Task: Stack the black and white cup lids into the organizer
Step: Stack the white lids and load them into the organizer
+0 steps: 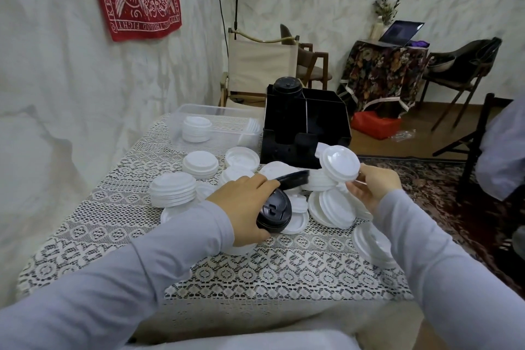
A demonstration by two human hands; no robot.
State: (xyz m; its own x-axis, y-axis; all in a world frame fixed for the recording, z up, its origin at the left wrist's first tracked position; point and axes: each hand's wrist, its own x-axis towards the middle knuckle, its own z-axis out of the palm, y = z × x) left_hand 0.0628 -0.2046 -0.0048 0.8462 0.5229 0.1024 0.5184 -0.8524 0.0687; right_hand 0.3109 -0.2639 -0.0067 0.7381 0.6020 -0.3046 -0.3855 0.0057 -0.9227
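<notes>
My left hand (244,207) grips a small stack of black lids (275,214) just above the lace cloth, thumb below and fingers over the top. A second black lid (294,179) lies tilted behind those fingers. My right hand (372,186) pinches a white lid (339,162) by its rim, held up and tilted in front of the black organizer (305,128). A tall column of black lids (287,111) stands in the organizer's left compartment. Loose white lids (333,207) and short white stacks (173,189) cover the middle of the table.
A clear plastic bin (199,111) with white lids stands left of the organizer. More white lids (373,244) lie near the table's right edge. Chairs (261,65), a red bag (375,123) and a draped side table (383,74) stand beyond; a person's sleeve (502,156) is at right.
</notes>
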